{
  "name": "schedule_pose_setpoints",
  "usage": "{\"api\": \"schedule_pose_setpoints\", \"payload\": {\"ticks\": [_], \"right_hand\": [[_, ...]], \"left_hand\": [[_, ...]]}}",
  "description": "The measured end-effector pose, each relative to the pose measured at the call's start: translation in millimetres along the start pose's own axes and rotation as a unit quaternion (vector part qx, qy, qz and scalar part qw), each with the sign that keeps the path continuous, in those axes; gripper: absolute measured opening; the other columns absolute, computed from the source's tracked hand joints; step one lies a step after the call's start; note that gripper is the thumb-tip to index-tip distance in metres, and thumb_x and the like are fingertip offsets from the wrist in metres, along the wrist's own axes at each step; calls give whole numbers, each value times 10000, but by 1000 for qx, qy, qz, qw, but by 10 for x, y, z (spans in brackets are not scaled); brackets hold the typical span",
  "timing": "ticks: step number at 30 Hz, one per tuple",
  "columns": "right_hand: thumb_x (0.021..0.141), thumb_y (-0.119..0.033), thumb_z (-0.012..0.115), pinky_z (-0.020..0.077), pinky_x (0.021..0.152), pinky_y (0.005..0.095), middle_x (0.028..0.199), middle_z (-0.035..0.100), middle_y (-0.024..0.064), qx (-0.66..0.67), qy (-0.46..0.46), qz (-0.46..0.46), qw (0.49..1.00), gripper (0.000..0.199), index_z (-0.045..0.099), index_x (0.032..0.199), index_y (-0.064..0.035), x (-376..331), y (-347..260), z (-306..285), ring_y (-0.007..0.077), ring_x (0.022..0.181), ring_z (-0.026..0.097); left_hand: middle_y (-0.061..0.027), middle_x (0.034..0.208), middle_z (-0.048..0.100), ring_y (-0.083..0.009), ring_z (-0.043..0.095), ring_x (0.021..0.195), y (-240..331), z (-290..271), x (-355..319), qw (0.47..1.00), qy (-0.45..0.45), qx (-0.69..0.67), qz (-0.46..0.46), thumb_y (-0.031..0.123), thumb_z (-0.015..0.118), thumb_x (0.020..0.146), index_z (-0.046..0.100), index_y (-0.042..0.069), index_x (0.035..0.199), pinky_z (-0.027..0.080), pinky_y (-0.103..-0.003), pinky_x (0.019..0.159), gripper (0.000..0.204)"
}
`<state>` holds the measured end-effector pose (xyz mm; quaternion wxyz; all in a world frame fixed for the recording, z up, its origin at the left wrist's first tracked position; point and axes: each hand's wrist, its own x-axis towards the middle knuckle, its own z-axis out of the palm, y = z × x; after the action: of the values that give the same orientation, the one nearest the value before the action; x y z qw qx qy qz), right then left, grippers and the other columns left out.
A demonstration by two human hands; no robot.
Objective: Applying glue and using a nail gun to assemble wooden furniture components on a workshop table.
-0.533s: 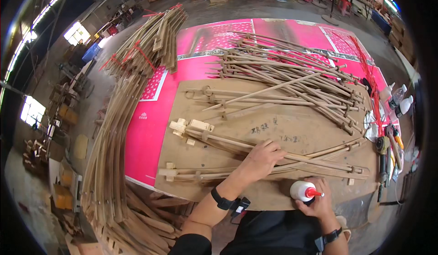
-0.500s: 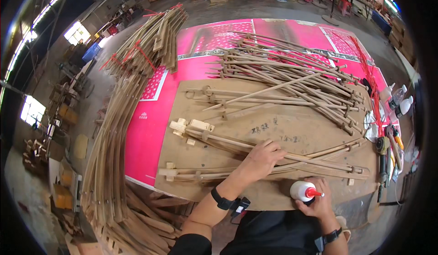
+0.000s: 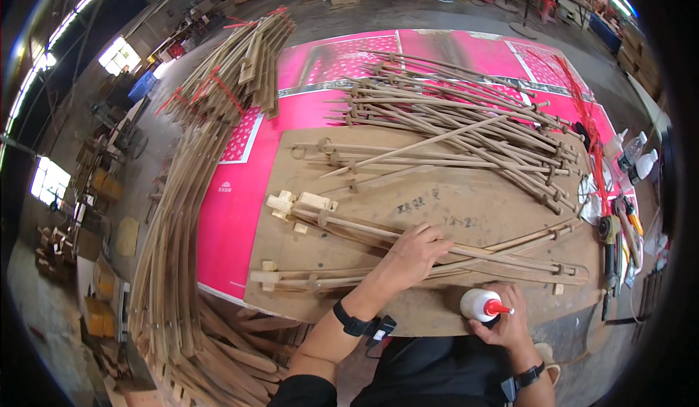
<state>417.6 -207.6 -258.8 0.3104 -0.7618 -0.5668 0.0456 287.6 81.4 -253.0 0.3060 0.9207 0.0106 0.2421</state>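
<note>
My left hand (image 3: 415,254) is closed over a long, thin wooden rod (image 3: 357,223) with a small collar near its left end. That rod lies slantwise above the work board (image 3: 451,196). In my right hand (image 3: 512,318), near the board's front edge, is a white squeeze bottle (image 3: 475,303) with a red nozzle pointing right. Below and right of the left hand, more slender wooden pieces (image 3: 342,279) cross each other on the board. Small pale wooden blocks (image 3: 282,203) sit by their left ends. My left fingertips partly hide the rod.
A heap of collared rods (image 3: 451,108) spreads across the far side of the pink-covered table (image 3: 229,225). Long curved wooden slats (image 3: 171,247) are stacked at left, under a red-tied bundle (image 3: 247,65). Red cords (image 3: 582,101), bottles (image 3: 632,151) and hand tools (image 3: 610,236) line the right edge.
The whole view has shifted very slightly. Both hands keep their holds, with the left hand on the rod and the right on the squeeze bottle.
</note>
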Motion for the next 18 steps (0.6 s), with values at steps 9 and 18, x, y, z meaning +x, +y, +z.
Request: {"api": "schedule_pose_setpoints", "payload": {"ticks": [9,18], "right_hand": [[711,-400,901,517,969,486,1197,723,130,11,-13,20,1000,671,679,1255,-75,-21,-38,-90,367,1109,671],[823,-411,878,527,1033,458,1274,678,134,53,-32,-2,998,737,605,1429,-92,103,-40,-25,353,1193,637]], "left_hand": [[-111,1031,695,-321,638,986,10,48,53,1000,-4,-1,13,35,692,883,778,42,1142,533,-434,907,272],[-124,975,688,-341,636,933,40,-194,40,999,-10,39,-36,29,752,876,810,65,1067,528,-456,828,203]]}}
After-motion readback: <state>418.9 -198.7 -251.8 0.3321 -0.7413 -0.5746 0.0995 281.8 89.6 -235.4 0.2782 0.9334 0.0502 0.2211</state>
